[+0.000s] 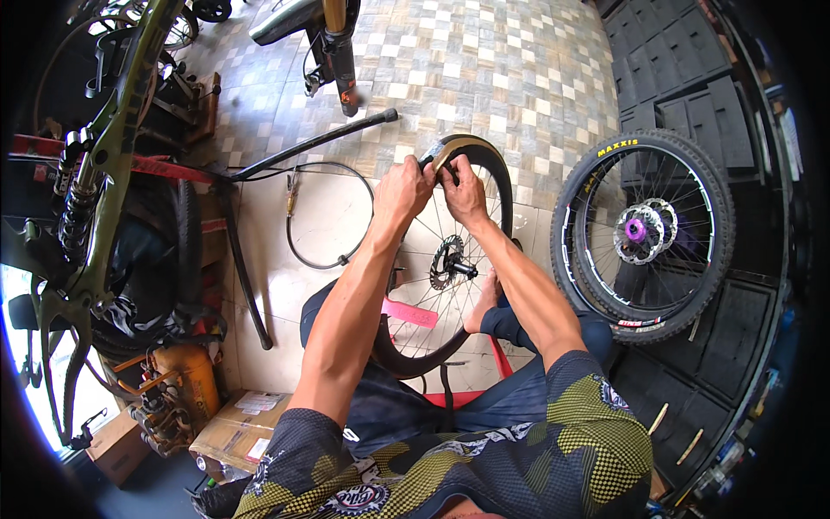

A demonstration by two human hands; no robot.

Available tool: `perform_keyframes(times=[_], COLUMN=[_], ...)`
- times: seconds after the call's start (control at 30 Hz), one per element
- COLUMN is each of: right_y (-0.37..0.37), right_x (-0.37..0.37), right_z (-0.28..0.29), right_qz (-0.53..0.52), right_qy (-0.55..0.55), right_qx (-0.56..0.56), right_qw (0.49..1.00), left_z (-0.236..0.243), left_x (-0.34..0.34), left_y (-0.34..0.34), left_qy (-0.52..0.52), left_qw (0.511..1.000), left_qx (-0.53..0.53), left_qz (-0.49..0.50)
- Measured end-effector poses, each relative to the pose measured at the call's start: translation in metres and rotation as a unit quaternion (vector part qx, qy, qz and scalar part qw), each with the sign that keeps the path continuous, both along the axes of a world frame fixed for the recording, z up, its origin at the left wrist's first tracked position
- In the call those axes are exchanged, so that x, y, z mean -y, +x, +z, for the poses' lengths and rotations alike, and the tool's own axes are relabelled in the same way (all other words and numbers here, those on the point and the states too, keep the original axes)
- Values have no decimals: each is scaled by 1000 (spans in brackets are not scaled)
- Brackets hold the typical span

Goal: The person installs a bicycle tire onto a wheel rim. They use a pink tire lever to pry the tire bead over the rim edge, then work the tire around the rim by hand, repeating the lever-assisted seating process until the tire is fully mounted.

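Observation:
A spoked bicycle wheel (505,186) with a black rim stands between my legs, its brake rotor (443,265) and hub facing up toward me. A tan strip (468,143) lies along the top of the rim; whether it is tape or part of a tyre I cannot tell. My left hand (403,192) is closed at the top of the rim, its fingertips at the near end of the strip. Close beside it, my right hand (465,189) pinches the rim's inner edge and the strip. A pink tag (409,313) sits across the lower spokes.
Two wheels with knobby tyres (563,233) lean together at the right against black cases (692,121). A looped cable (292,233) lies on the tiled floor (484,60). At left are a green bike frame (121,164), a stand leg (316,145) and a cardboard box (233,428).

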State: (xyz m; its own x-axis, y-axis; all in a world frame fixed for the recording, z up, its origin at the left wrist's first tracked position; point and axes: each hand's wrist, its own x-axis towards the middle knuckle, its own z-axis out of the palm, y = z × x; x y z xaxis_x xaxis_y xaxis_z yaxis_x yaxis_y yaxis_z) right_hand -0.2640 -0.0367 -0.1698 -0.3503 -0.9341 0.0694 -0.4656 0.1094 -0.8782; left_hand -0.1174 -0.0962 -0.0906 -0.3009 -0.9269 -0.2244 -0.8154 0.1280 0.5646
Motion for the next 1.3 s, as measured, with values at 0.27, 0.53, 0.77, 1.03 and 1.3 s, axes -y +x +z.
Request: perform_keyframes(times=[0.27,0.53,0.77,1.03,1.3], right_y=[5,4,10,38,54], right_x=[1,-2,3,-19,-7], right_z=[1,-1,8,2,-3], right_qz=[8,5,8,91,59], right_qy=[3,-19,68,-73,-44], right_qx=[-7,4,-34,-18,1], right_qw=[1000,1000,997,993,997], left_z=[3,4,-4,-8,-6], left_x=[0,-4,-2,12,15], left_y=[3,1,5,8,20], left_qy=[9,-22,-34,-16,-12], left_qw=[1000,1000,999,999,1000], left_qx=[-4,7,17,26,23], left_qz=[2,-9,-5,-9,14])
